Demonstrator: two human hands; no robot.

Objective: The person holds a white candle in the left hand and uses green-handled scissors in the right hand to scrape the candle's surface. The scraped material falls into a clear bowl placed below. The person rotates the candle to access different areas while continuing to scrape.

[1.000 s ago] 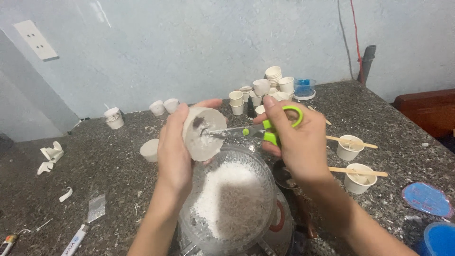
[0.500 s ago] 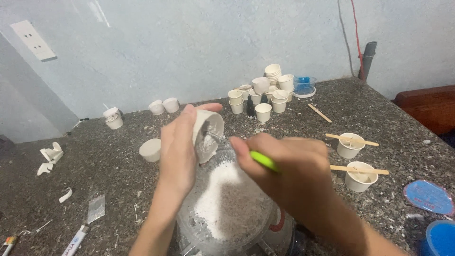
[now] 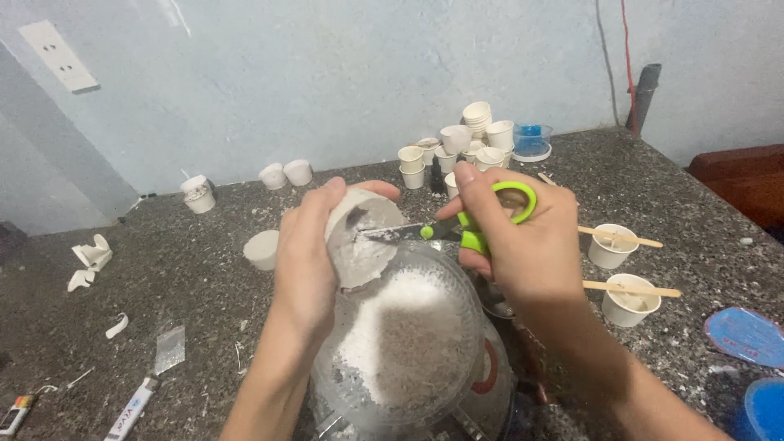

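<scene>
A: What has the left hand [image 3: 306, 261] got?

B: Its fingers are wrapped round a small white cup [image 3: 359, 237], tipped on its side with the mouth facing the camera. The inside is caked with grey-white crust.

A: And the right hand [image 3: 523, 241]?

B: Closed on green-handled scissors [image 3: 457, 229], fingers through the loops. The blades point left, and their tip reaches into the cup's mouth.

A: Where is the cup held?

B: Just above the far rim of a clear bowl [image 3: 408, 343]. The bowl holds a heap of white powder with greyer crumbs in the middle. It sits on the speckled counter [image 3: 163, 278], directly below both hands.

A: Other containers?

B: Two cups with sticks [image 3: 625, 282] stand to the right, a wooden stick lying across each; pale stuff shows inside them. A cluster of cups [image 3: 461, 147] stands by the wall, some of them stacked, with a blue-tinted tub [image 3: 532, 140] beside it. One upturned cup [image 3: 261, 249] sits just left of the left hand. Three more stand farther left near the wall; I cannot tell their contents.
</scene>
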